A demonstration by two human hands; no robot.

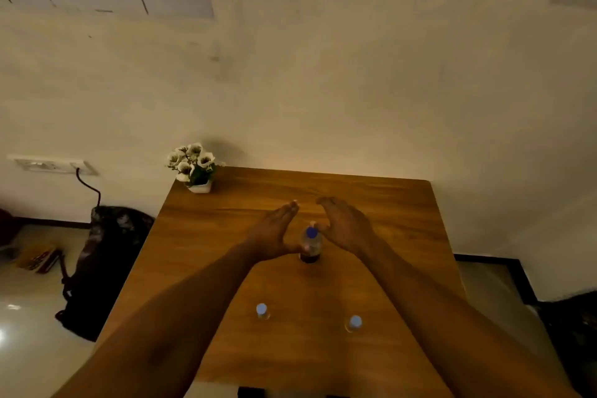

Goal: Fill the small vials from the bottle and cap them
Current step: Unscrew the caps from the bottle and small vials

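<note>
Table (371, 203) edges clear of hands (273, 229).

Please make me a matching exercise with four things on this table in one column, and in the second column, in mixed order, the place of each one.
Things:
1. bottle
2. flower pot
3. left vial
4. right vial

Places:
A. far left corner of the table
B. near side, toward the left arm
C. between the left hand and the right hand
D. near side, toward the right arm

Pairs: 1-C, 2-A, 3-B, 4-D
</note>
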